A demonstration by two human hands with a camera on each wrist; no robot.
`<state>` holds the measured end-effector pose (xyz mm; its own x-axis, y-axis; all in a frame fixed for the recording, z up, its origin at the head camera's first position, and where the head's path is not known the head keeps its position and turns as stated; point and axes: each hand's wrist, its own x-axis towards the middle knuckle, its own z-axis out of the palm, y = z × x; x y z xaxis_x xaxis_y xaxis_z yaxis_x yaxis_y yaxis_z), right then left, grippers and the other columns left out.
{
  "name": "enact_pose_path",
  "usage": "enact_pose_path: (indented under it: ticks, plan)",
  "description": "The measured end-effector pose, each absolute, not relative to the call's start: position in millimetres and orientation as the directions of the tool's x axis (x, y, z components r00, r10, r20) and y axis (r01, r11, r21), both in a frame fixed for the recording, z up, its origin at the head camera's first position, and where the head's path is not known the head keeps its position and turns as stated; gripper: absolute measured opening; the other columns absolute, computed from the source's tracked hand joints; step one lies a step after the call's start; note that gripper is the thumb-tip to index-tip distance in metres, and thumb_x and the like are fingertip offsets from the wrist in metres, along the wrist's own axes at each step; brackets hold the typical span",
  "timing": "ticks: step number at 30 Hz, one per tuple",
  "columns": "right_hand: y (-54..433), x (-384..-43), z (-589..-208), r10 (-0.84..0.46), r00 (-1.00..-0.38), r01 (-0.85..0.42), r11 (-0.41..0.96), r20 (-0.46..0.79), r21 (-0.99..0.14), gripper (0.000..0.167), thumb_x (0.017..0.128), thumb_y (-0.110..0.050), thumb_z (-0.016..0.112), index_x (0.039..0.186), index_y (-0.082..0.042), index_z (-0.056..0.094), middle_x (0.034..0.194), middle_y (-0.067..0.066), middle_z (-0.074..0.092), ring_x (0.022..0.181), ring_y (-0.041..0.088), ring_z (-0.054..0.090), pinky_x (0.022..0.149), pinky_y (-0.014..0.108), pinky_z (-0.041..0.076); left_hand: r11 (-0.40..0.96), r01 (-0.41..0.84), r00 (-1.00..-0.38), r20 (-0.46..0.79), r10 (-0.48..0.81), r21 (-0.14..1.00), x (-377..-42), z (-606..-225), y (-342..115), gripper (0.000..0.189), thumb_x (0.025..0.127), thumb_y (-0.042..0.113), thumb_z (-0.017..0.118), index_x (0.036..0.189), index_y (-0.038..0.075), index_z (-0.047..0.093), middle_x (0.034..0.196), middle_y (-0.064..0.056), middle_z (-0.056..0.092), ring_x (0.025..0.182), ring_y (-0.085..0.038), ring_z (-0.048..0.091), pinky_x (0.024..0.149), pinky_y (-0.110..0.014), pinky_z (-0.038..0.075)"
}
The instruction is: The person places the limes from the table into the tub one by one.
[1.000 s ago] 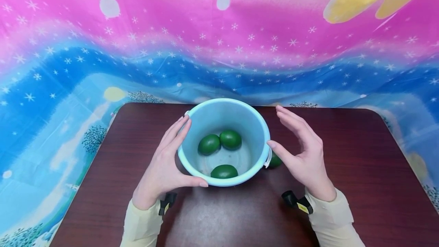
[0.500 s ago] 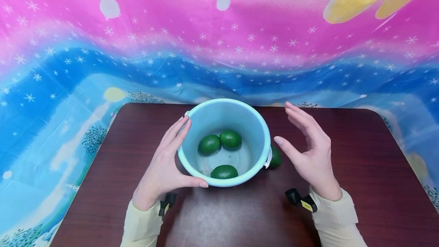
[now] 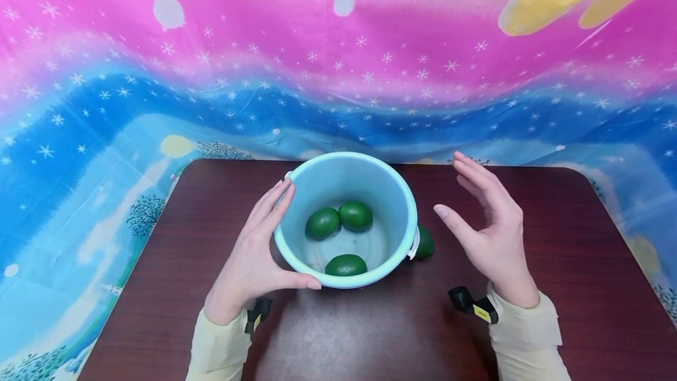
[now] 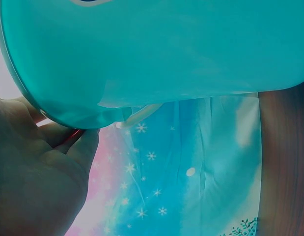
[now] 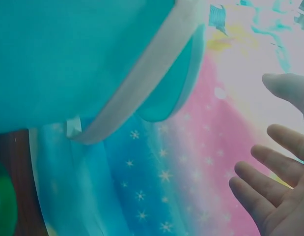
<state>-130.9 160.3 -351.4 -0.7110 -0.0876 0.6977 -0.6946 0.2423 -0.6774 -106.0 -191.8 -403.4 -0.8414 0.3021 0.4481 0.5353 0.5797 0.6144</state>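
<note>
A light blue bucket (image 3: 296, 240) stands on the table with its mouth toward the head camera. Inside lie three smooth, dark green oval fruits: two side by side, and one fruit (image 3: 346, 265) partly hidden by the near rim. My left hand (image 3: 254, 257) rests against the bucket's left side, thumb along the near rim and fingers extended up the left edge. To the right, my right hand (image 3: 492, 234) is held apart from the bucket, fingers and thumb spread, holding nothing. Another green fruit (image 3: 425, 243) lies outside, partly hidden behind the bucket's right side.
The dark brown table (image 3: 571, 251) has rounded far corners. Behind it hangs a pink and blue cloth (image 3: 338, 75) with snowflakes. A white handle (image 5: 132, 88) hangs down along the bucket's outer side.
My right hand has moved away from the bucket's rim to the right, uncovering more of the fruit outside. My left hand and the bucket have stayed in place.
</note>
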Motion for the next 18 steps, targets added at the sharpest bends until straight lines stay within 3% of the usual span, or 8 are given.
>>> enact_pose_path:
  ticks: [10,18]
  plan:
    - [171,-132,-348,-0.065,-0.742,-0.65,0.314,0.667,-0.692,0.055,0.087,0.005,0.077,0.138,0.009,0.057,0.143,0.024,0.054,0.135,0.033,0.049,0.108,0.037,0.043,0.578,0.541,-0.837,0.456,0.303,0.61,-106,-404,-192,0.136,0.055,0.082,0.08,0.161,0.011,0.032,0.167,-0.003,0.024,0.151,-0.024,0.02,0.113,-0.053,0.032]
    - [177,-133,-347,-0.077,-0.769,-0.614,0.363,0.634,-0.701,0.066,0.081,0.017,0.075,0.142,0.003,0.056,0.147,0.017,0.053,0.135,0.031,0.049,0.108,0.035,0.043,0.576,0.542,-0.837,0.453,0.306,0.613,-106,-404,-191,0.135,0.056,0.082,0.08,0.161,0.012,0.032,0.167,-0.004,0.023,0.152,-0.025,0.019,0.111,-0.054,0.034]
